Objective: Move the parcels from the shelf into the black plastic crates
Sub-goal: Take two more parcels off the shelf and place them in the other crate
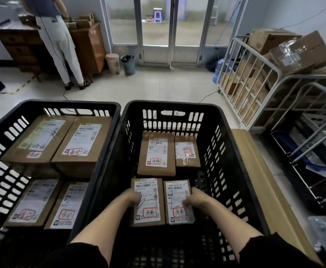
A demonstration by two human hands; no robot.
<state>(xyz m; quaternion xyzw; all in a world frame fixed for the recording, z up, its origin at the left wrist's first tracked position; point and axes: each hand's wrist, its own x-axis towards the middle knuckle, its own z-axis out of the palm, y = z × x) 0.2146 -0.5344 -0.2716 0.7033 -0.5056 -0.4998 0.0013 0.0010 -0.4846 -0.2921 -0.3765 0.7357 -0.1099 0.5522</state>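
Observation:
Two black plastic crates stand side by side below me. The right crate holds several small brown parcels with white labels. Inside it my left hand grips the left edge of one near parcel. My right hand grips the right edge of the parcel beside it. Both parcels lie flat and touch each other. Farther back sit a taller parcel and a smaller one. The left crate contains several larger labelled boxes.
A metal cage trolley stacked with cardboard boxes stands at the right. A person stands at a wooden desk at the back left. Two bins sit by the glass doors. A wooden surface borders the right crate.

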